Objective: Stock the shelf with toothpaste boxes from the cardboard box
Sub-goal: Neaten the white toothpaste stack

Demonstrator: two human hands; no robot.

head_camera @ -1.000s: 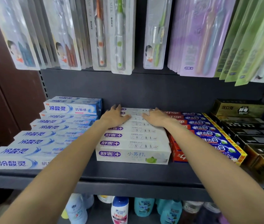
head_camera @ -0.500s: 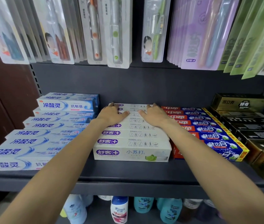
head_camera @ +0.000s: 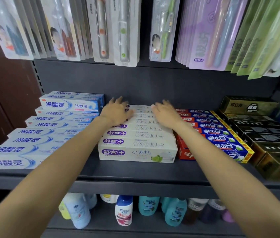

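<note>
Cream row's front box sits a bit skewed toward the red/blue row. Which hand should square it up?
Right, probably. The right hand rests on the cream boxes on the side bordering the red and blue boxes, so it can slide forward along that edge. The left hand is on the far side.

Cream toothpaste boxes [head_camera: 136, 145] with purple logos on charcoal shelf [head_camera: 135, 172].
</note>
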